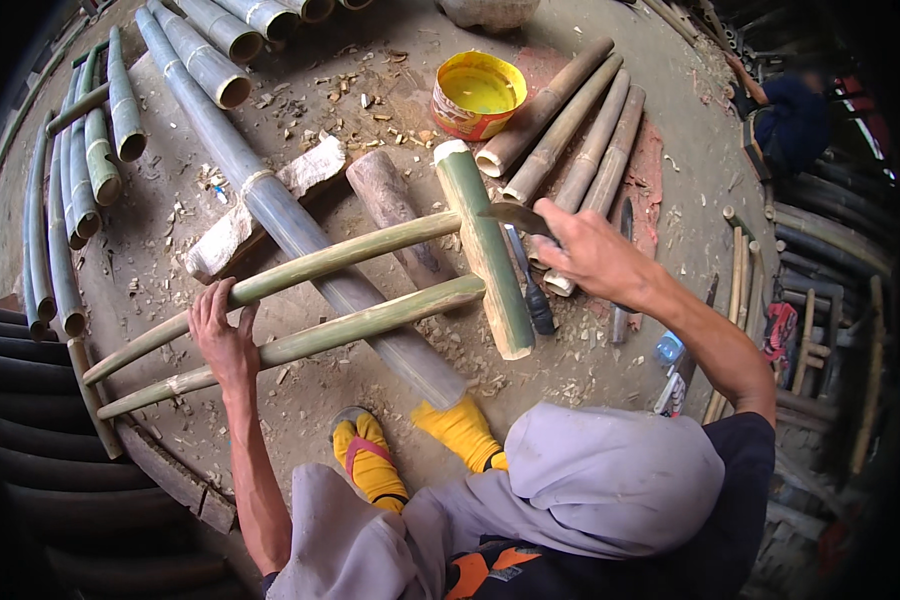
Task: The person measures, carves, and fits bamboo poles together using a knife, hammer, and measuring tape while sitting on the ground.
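Observation:
A bamboo frame (370,338) lies across a thick grey bamboo pole (295,225); two long rails run into a stout green crosspiece (485,260) on the right and a thinner one on the left. My left hand (226,338) is closed over the far rail, its fingers curled on top. In my right hand (600,255) is a knife, whose curved dark blade (515,215) meets the crosspiece beside the far rail's joint. The knife's handle is mostly hidden in my fist. A black-handled tool (538,305) rests on the ground just right of the crosspiece.
Several bamboo poles (575,150) lie beside a yellow bucket (478,95) at the far side. A short log (395,205) and a pale wood block (310,168) sit near the grey pole. Shavings litter the ground. Another person (795,125) sits at far right.

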Tool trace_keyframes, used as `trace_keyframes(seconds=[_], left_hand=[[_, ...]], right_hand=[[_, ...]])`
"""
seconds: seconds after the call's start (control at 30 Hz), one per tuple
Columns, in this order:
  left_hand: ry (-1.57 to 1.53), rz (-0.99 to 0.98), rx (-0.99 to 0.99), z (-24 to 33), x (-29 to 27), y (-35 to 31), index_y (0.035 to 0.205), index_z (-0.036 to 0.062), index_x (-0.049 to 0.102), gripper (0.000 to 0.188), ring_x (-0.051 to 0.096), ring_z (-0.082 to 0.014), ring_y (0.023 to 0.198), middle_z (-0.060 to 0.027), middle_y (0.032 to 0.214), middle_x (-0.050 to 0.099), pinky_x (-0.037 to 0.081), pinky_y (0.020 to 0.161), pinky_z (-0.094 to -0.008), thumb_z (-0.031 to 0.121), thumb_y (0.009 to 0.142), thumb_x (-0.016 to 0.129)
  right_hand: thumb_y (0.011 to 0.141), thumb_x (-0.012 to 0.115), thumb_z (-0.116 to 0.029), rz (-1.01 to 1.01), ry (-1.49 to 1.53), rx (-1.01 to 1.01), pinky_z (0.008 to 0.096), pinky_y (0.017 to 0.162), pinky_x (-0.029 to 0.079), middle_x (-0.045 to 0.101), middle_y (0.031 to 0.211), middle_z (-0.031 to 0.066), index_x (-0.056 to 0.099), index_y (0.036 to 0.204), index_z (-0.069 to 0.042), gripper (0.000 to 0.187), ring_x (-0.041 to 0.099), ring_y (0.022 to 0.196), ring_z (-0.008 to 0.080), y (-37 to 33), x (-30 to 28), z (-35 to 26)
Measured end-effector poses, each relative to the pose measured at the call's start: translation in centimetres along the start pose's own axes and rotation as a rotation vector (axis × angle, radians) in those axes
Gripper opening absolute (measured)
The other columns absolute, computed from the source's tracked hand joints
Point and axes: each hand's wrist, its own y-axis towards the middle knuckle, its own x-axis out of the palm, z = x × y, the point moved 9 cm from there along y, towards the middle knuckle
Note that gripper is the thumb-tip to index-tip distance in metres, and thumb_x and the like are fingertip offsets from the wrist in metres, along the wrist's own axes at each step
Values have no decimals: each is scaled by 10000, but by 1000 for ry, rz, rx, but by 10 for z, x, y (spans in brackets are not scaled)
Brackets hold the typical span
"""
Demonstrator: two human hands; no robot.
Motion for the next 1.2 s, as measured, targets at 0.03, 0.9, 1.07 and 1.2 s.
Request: trace_keyframes(seconds=[0.03,0.9,1.07,1.2], left_hand=[[0,2,2,0,1,0,1121,101,625,427,515,-278,1114,-81,1143,605,366,995,-395,143,716,754],[2,-2,-5,-1,0,1,1127,97,623,439,506,-276,1137,-80,1144,605,351,1013,-402,131,709,755],[16,7,-10,3,-2,2,1120,93,626,433,512,-273,1127,-80,1136,608,362,1004,-395,113,706,752],[10,6,-14,2,-3,3,1118,93,628,434,511,-277,1126,-85,1139,608,356,1014,-399,128,704,756]], right_hand=[[891,545,-131,-13,3,-10,452,504,436,530,595,266,458,1002,30,214,593,582,423,5,4,-5],[877,544,-103,70,-85,-145,486,527,475,559,589,256,427,906,37,186,609,607,435,20,39,-10],[879,538,-93,-33,-72,-51,488,548,474,563,602,257,431,901,43,174,600,624,452,4,36,-18],[881,539,-103,134,-14,-149,493,557,464,547,603,265,433,903,42,181,584,637,465,9,25,-23]])
